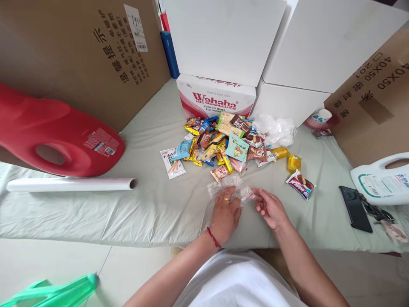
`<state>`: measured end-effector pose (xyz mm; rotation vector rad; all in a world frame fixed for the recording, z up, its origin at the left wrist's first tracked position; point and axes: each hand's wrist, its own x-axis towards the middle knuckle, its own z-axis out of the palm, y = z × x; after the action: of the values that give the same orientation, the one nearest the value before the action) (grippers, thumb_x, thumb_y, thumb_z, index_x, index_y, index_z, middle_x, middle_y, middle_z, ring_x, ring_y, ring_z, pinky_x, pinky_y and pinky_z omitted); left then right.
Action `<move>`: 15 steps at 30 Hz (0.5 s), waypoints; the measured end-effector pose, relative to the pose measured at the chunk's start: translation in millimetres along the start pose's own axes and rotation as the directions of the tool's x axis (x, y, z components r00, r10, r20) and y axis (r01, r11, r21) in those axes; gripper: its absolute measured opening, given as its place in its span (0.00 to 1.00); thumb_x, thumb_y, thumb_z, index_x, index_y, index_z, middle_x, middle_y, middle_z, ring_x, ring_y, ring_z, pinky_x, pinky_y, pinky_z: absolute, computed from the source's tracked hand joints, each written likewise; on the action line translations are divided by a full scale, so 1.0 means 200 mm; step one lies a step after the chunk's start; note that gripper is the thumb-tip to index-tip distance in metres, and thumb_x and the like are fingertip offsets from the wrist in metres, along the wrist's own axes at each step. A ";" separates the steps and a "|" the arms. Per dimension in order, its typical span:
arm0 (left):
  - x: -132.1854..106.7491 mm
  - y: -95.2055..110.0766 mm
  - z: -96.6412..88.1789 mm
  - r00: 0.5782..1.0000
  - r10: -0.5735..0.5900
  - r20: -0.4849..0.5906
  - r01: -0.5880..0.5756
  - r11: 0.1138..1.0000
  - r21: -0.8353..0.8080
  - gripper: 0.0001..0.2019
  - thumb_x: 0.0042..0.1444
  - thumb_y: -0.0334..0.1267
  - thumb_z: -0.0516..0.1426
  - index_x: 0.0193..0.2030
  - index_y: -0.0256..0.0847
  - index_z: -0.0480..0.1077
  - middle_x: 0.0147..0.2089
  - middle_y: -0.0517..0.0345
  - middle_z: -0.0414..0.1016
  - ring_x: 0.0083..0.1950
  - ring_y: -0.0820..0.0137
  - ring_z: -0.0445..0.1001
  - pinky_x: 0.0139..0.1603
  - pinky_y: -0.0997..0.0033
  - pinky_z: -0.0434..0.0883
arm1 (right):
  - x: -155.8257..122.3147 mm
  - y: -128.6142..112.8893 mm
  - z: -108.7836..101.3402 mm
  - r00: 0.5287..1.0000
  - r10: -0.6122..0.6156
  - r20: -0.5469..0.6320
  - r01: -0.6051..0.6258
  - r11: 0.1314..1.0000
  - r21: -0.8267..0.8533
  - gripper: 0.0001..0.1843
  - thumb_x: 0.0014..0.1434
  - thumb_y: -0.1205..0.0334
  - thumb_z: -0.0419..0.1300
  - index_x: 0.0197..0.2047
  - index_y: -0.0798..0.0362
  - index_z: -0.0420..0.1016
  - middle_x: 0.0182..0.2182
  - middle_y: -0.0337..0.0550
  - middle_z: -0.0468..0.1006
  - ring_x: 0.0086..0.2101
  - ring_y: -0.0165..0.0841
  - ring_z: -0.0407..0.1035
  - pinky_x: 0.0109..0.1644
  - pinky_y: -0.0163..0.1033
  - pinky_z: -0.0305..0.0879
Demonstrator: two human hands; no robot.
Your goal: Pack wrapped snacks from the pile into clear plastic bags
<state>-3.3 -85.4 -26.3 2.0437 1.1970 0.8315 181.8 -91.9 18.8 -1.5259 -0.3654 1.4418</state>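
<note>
A crumpled clear plastic bag (226, 183) lies on the cloth just in front of a heap of wrapped snacks. My left hand (225, 213), palm down with bent fingers, grips the plastic from above; its fingertips are partly hidden in the folds. At the right end of the bag, my right hand (270, 207) pinches the edge between thumb and forefinger. The nearest snacks are a small red-and-cream packet (219, 173) and a light green packet (237, 147) on top of the heap. A purple-and-white snack packet (300, 185) lies apart, right of the heap.
Behind the heap stand a Wahaha carton (217, 96) and white boxes (223, 38). More crumpled clear plastic (276, 128) lies at the heap's right. A red jug (73, 145) and white roll (73, 184) are left; a phone (355, 209) and white jug (383, 179) are right.
</note>
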 end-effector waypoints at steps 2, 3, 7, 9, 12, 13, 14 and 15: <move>0.00 -0.01 0.00 0.998 -0.034 -0.057 0.029 0.996 -0.084 0.06 0.62 0.33 0.56 0.39 0.44 0.76 0.66 0.45 0.70 0.68 0.50 0.67 0.66 0.39 0.66 | 0.00 0.01 -0.02 0.999 0.003 0.032 -0.003 1.000 0.005 0.19 0.43 0.54 0.73 0.37 0.56 0.83 0.32 0.47 0.82 0.17 0.23 0.63 0.13 0.27 0.50; 0.01 -0.01 -0.01 0.995 -0.061 -0.082 0.049 0.989 -0.137 0.07 0.62 0.34 0.56 0.38 0.44 0.76 0.64 0.46 0.72 0.66 0.52 0.68 0.65 0.41 0.67 | 0.00 0.02 -0.02 0.999 0.000 0.050 0.001 1.000 -0.005 0.18 0.42 0.56 0.73 0.37 0.56 0.83 0.33 0.47 0.83 0.17 0.23 0.63 0.13 0.27 0.50; 0.02 -0.02 -0.04 0.976 -0.184 -0.114 0.137 0.932 -0.335 0.07 0.62 0.37 0.57 0.37 0.45 0.77 0.61 0.49 0.75 0.64 0.55 0.71 0.65 0.47 0.68 | -0.01 0.04 -0.01 0.991 -0.009 0.131 0.022 0.995 -0.096 0.20 0.41 0.55 0.76 0.36 0.55 0.83 0.33 0.45 0.82 0.18 0.22 0.64 0.15 0.27 0.52; 0.03 -0.02 -0.06 0.969 -0.216 -0.117 0.157 0.911 -0.381 0.06 0.62 0.37 0.58 0.36 0.45 0.77 0.61 0.49 0.75 0.63 0.56 0.72 0.65 0.48 0.68 | -0.02 0.04 0.01 0.984 -0.017 0.177 0.037 0.993 -0.115 0.23 0.42 0.52 0.77 0.40 0.54 0.82 0.34 0.43 0.81 0.19 0.22 0.65 0.15 0.26 0.53; 0.03 -0.01 -0.07 0.972 -0.205 -0.112 0.148 0.911 -0.384 0.05 0.61 0.37 0.58 0.37 0.44 0.77 0.61 0.47 0.74 0.64 0.56 0.72 0.66 0.50 0.67 | -0.03 0.04 0.03 0.980 -0.038 0.194 0.058 0.994 -0.097 0.27 0.46 0.44 0.75 0.44 0.52 0.81 0.39 0.42 0.80 0.21 0.23 0.67 0.16 0.27 0.55; 0.03 0.00 -0.07 0.975 -0.195 -0.108 0.139 0.910 -0.391 0.05 0.61 0.37 0.59 0.37 0.44 0.76 0.62 0.47 0.74 0.64 0.56 0.71 0.66 0.50 0.66 | -0.03 0.04 0.04 0.982 -0.057 0.180 0.076 0.992 -0.101 0.28 0.46 0.43 0.75 0.45 0.52 0.80 0.39 0.42 0.80 0.21 0.23 0.67 0.16 0.27 0.55; 0.03 0.00 -0.08 0.976 -0.190 -0.108 0.130 0.901 -0.414 0.05 0.62 0.38 0.59 0.37 0.44 0.76 0.62 0.47 0.74 0.65 0.56 0.70 0.66 0.51 0.66 | -0.02 0.04 0.05 0.983 -0.080 0.165 0.100 0.988 -0.116 0.27 0.45 0.44 0.76 0.43 0.52 0.80 0.36 0.40 0.79 0.21 0.23 0.66 0.16 0.27 0.54; 0.03 0.01 -0.08 0.974 -0.198 -0.115 0.124 0.879 -0.460 0.05 0.62 0.39 0.59 0.37 0.44 0.76 0.62 0.47 0.74 0.66 0.56 0.70 0.66 0.52 0.65 | -0.02 0.04 0.05 0.982 -0.106 0.154 0.128 0.982 -0.139 0.27 0.44 0.45 0.77 0.41 0.53 0.79 0.32 0.38 0.77 0.20 0.23 0.64 0.16 0.27 0.53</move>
<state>-12.8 -78.1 -13.4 1.5030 1.1132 1.0898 168.6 -94.2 16.2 -1.4933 -0.6536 1.4629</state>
